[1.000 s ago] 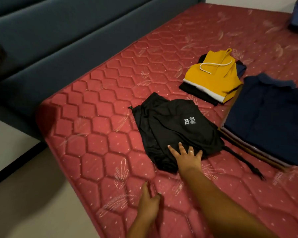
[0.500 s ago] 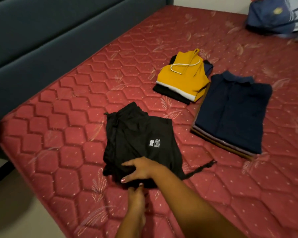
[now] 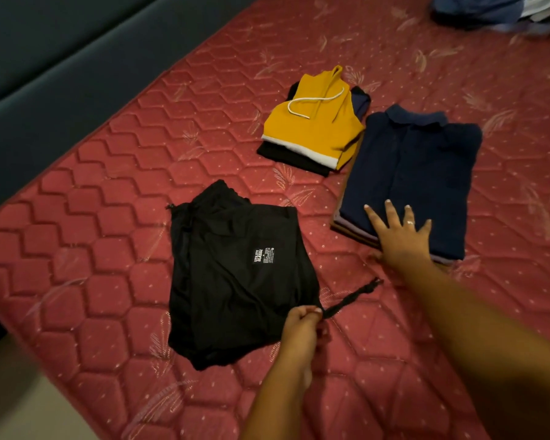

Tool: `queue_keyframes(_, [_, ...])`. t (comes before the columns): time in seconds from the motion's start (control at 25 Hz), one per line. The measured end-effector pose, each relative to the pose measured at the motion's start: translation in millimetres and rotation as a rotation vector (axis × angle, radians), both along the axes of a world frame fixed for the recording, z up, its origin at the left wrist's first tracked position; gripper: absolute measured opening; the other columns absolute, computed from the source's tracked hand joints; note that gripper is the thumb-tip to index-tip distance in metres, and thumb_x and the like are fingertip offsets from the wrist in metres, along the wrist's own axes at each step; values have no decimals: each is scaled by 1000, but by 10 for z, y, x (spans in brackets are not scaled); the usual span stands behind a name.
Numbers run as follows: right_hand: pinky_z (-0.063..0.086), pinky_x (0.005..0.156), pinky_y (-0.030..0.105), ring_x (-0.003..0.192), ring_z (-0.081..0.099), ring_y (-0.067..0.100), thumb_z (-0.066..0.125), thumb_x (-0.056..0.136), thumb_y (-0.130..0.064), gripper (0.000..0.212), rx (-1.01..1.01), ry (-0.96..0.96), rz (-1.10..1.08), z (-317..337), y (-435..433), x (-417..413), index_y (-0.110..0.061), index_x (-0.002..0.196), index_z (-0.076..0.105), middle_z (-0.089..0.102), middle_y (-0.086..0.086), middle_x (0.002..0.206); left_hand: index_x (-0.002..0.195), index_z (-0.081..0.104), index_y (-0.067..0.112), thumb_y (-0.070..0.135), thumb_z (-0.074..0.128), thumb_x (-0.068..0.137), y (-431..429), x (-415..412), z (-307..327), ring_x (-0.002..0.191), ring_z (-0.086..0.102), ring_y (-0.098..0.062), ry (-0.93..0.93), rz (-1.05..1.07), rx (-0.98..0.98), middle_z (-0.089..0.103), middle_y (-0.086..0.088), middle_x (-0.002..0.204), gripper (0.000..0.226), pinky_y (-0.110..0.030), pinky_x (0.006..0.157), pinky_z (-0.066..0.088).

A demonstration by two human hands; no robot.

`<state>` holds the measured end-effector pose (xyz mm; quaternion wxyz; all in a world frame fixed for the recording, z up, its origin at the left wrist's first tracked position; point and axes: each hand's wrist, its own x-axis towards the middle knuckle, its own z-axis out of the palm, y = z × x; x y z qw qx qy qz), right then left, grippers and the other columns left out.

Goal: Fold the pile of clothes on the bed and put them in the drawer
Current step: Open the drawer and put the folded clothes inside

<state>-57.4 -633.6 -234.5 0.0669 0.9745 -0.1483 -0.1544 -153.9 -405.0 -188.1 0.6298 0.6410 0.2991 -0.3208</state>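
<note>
Now the left hand (image 3: 302, 325) pinches the near corner of the folded black drawstring garment (image 3: 235, 274) on the bed (image 3: 102, 249) — the right hand (image 3: 400, 239) rests flat, fingers spread, on the navy polo stack (image 3: 416, 166). Dragged by that corner, the fold could spill open.

This is a bedroom in a home. The left hand (image 3: 302, 325) pinches a black drawstring garment (image 3: 235, 274) on a bare red quilted mattress (image 3: 108, 249) that spreads all round the grip. Beyond the grip lie a navy polo shirt stack (image 3: 426, 166) and a folded yellow hoodie (image 3: 318, 128). Far to its left runs a dark blue upholstered bed frame (image 3: 61, 106), with pale floor (image 3: 13, 408) nearer on that side.
</note>
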Motion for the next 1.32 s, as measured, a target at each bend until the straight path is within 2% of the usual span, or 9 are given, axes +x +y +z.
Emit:
queue_keyframes(0.2, [37, 104, 56, 135, 30, 45, 55, 93, -16, 73, 65, 51, 39, 58, -35, 324, -29, 152, 13, 21, 14, 155, 89, 54, 20, 16, 47, 98, -37, -30, -9, 63, 59, -17, 65, 63, -80, 60, 2, 69, 12, -25, 59, 38])
queue_keyframes(0.36, [49, 92, 38, 117, 56, 32, 57, 88, -18, 42, 60, 147, 181, 498, 34, 404, -19, 129, 52, 55, 11, 129, 94, 55, 22, 20, 46, 99, -20, -120, 15, 65, 55, -11, 74, 119, -64, 58, 2, 81, 10, -24, 57, 37])
queue_keyframes(0.56, [50, 71, 25, 100, 65, 23, 71, 71, -12, 45, 223, 583, 456, 977, 689, -254, -17, 116, 68, 67, 6, 114, 101, 60, 22, 44, 45, 97, 64, -48, -75, 94, 59, -21, 122, 208, -139, 64, 3, 101, 26, -34, 76, 47])
queue_keyframes(0.64, [54, 82, 28, 104, 62, 21, 75, 72, -14, 57, 305, 765, 541, 996, 943, -697, -18, 127, 62, 62, 3, 125, 104, 63, 14, 51, 50, 92, 125, -57, -135, 104, 60, -28, 151, 185, -165, 66, -9, 108, 41, -40, 93, 48])
queue_keyframes(0.76, [49, 88, 35, 101, 60, 19, 73, 80, -10, 50, 913, 894, 191, 940, 724, -963, -21, 127, 61, 61, 3, 127, 111, 66, 8, 62, 75, 60, 188, -129, -263, 109, 64, -28, 75, -38, -47, 70, -9, 113, 75, -45, 102, 45])
queue_keyframes(0.84, [50, 76, 33, 80, 64, 22, 67, 83, -3, 23, 1332, 324, -187, 831, 223, -1054, -19, 99, 68, 70, 9, 96, 107, 65, 9, 54, 80, 61, 122, -166, -281, 100, 68, -28, 24, -142, 32, 72, -11, 106, 66, -44, 92, 53])
queue_keyframes(0.96, [52, 82, 39, 90, 65, 24, 78, 76, -27, 32, 1137, -489, -721, 330, -423, -1199, -24, 102, 59, 69, 7, 104, 119, 55, 10, 31, 77, 79, -56, -188, -307, 98, 65, -22, -52, -141, 155, 66, -6, 113, 50, -35, 86, 52])
queue_keyframes(1.16, [46, 100, 47, 121, 53, 33, 72, 26, -87, 133, 1053, -296, -958, -85, -188, -1280, -15, 134, 45, 53, 9, 135, 129, 50, 12, 15, 65, 90, -151, -258, -249, 99, 58, -19, -143, -158, 120, 61, -6, 119, 41, -28, 81, 47])
queue_keyframes(1.32, [52, 92, 45, 108, 62, 30, 81, 29, -78, 117, 1108, -404, -1117, -175, -103, -1324, -13, 123, 58, 64, 5, 122, 130, 49, 20, 16, 63, 92, -75, -333, -141, 96, 60, -14, -120, -175, 4, 61, 1, 115, 41, -20, 71, 49])
